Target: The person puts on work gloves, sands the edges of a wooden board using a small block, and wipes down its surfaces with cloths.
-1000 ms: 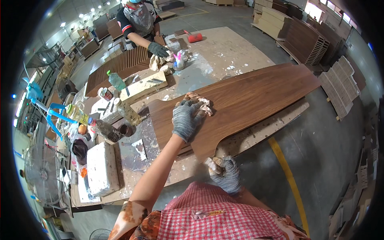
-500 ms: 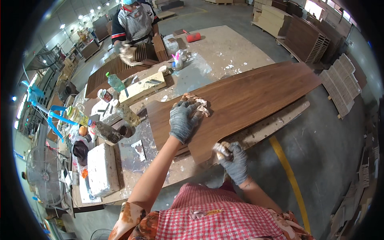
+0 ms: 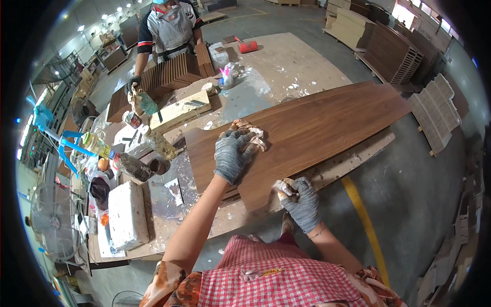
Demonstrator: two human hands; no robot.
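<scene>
A long brown wood-grain panel (image 3: 317, 128) lies slantwise over the workbench, with another board partly showing beneath it. My left hand (image 3: 232, 156), in a grey knit glove, presses a crumpled stained rag (image 3: 260, 138) onto the panel's left part, its fingers curled over the cloth. At the panel's near edge, by the curved notch, my right hand (image 3: 302, 204) wears the same kind of glove. Its fingers are closed round a small whitish cloth (image 3: 283, 189) that touches the edge.
Across the bench (image 3: 302, 61), a co-worker (image 3: 171, 28) reaches with a cloth toward a green bottle (image 3: 148, 104), beside a row of brown boards (image 3: 169, 71). Bottles, a tin and a white foam block (image 3: 128, 215) crowd the left side. A red roller (image 3: 248, 47) lies at the back.
The co-worker's hand with the cloth has moved left and down, to beside the green bottle. My left hand stays on the rag; my right hand has shifted only slightly along the edge.
</scene>
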